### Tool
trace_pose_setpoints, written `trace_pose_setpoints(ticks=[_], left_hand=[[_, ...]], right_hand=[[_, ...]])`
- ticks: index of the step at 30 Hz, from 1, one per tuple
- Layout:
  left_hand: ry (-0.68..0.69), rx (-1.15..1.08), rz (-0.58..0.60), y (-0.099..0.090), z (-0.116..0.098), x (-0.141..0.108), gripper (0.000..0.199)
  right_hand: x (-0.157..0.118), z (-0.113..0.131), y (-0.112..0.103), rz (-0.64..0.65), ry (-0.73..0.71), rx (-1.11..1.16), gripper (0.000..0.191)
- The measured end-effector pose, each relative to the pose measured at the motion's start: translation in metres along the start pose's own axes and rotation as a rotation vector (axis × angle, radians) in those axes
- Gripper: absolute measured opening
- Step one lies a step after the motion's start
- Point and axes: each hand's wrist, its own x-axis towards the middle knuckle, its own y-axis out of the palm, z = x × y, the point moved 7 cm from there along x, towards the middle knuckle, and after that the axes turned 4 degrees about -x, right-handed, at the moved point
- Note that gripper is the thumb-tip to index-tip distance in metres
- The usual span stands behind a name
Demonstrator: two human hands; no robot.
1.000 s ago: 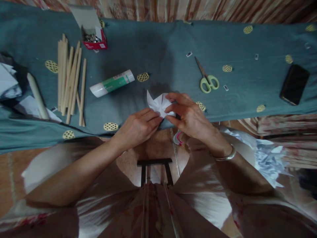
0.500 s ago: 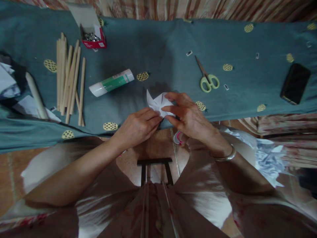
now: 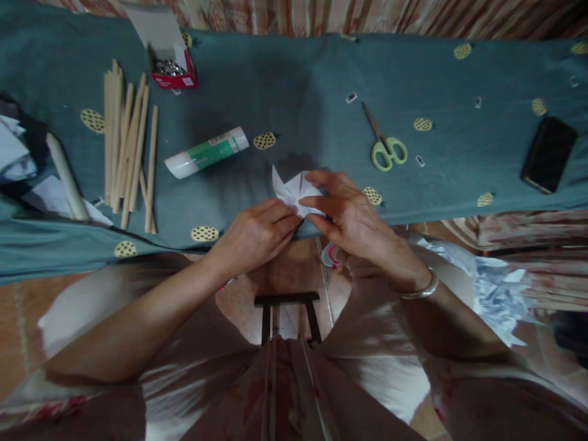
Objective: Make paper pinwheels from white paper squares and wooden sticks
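Observation:
A small white paper pinwheel [image 3: 294,185] with folded, pointed blades is held just above the table's near edge. My left hand [image 3: 262,233] is closed, its fingertips pinching the lower left of the paper near the centre. From the right, my right hand [image 3: 351,214] grips the pinwheel's right side, thumb below and fingers across the blades. Part of the paper is hidden under the fingers. Left of the hands lies a white and green glue stick [image 3: 209,153].
Scissors [image 3: 386,147] with light green handles lie to the right, and a black phone [image 3: 549,154] farther right. Several wooden sticks [image 3: 133,147] lie at left, below an open red box [image 3: 177,76] of metal pins. Paper scraps [image 3: 13,150] are at the far left.

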Motion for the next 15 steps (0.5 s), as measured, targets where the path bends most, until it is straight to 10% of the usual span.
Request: trace_pose_setpoints(ticks=[15], left_hand=[[0.001, -0.014, 0.007, 0.0, 0.0, 0.0, 0.021]], right_hand=[[0.0, 0.012, 0.009, -0.006, -0.033, -0.161, 0.034]])
